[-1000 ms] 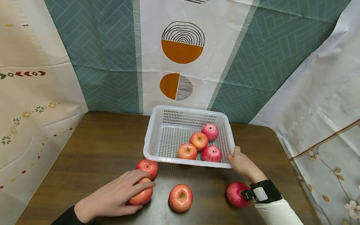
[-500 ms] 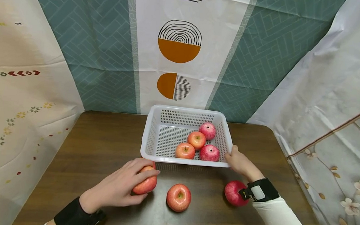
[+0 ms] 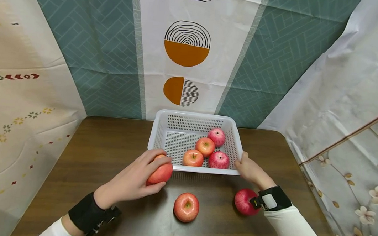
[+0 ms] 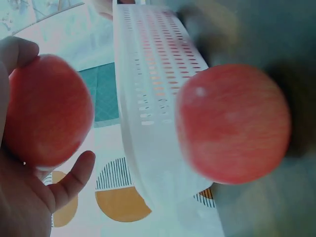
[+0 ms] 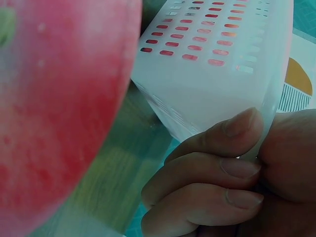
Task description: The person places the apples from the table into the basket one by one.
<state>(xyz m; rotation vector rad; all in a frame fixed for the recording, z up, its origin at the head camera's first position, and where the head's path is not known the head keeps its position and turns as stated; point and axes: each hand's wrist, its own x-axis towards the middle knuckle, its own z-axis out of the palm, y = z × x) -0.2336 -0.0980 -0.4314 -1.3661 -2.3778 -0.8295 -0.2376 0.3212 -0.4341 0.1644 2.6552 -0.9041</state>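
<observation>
My left hand (image 3: 134,179) grips a red apple (image 3: 162,173), held up at the front left corner of a white plastic basket (image 3: 205,170). In the left wrist view, the held apple (image 4: 49,113) is clear of the table, with a second apple (image 4: 234,123) beside the basket's outer wall; the hand hides that one from the head view. My right hand (image 3: 253,170) pinches the basket's rim at its front right corner, the fingers (image 5: 202,168) curled over the edge. Inside the basket, several apples (image 3: 193,158) sit toward the right.
On the brown wooden table (image 3: 110,142), a red apple (image 3: 186,207) lies in front of the basket. A darker red apple (image 3: 245,202) rests close to my right wrist. Behind the table hangs a patterned curtain (image 3: 112,57).
My left hand has lifted its apple and moved it forward and right, toward the basket's corner. The right hand keeps its hold on the rim. The head view has shifted slightly.
</observation>
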